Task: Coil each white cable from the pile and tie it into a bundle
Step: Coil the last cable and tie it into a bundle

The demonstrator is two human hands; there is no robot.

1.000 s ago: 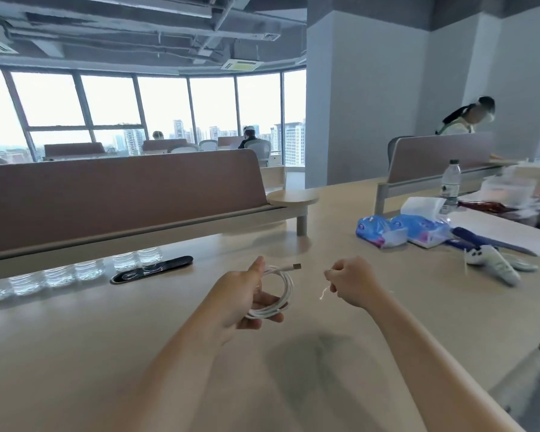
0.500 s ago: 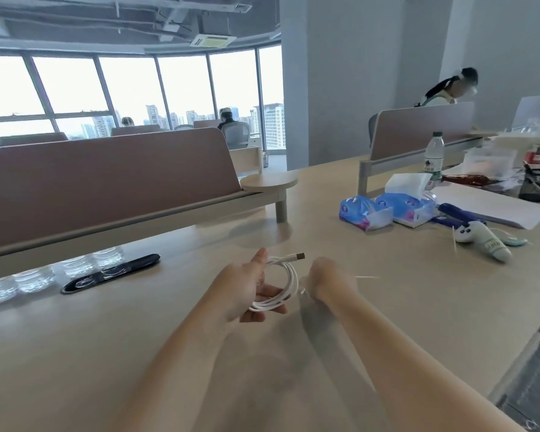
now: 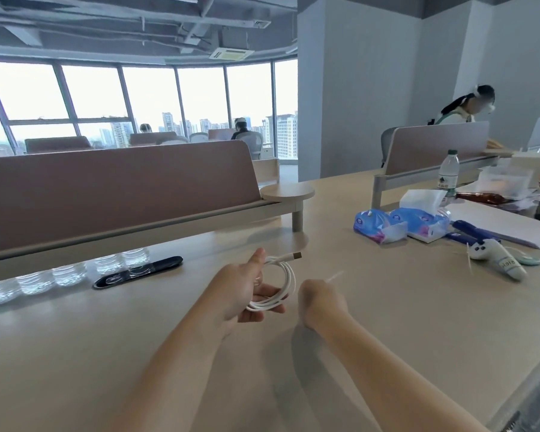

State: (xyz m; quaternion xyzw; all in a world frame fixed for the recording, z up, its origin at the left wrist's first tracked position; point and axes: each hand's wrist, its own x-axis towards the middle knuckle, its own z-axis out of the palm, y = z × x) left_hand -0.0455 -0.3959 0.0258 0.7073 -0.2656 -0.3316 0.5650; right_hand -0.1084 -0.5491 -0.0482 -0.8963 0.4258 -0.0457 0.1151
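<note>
cable [image 3: 286,280] coiled, gripped in left hand [image 3: 240,291] | right hand [image 3: 320,299] fisted, pinching thin tie [image 3: 334,276] | tying not yet done | pile unseen

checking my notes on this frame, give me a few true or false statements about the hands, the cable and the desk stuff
1. The left hand holds a coiled white cable. True.
2. The cable's plug sticks out past the thumb, pointing right. True.
3. The right hand lies flat and open on the desk. False: it is closed in a fist, pinching a thin white tie.
4. The cable lies on the desk. False: it is held above it.
5. Blue tissue packs sit far right of the hands. True.
</note>
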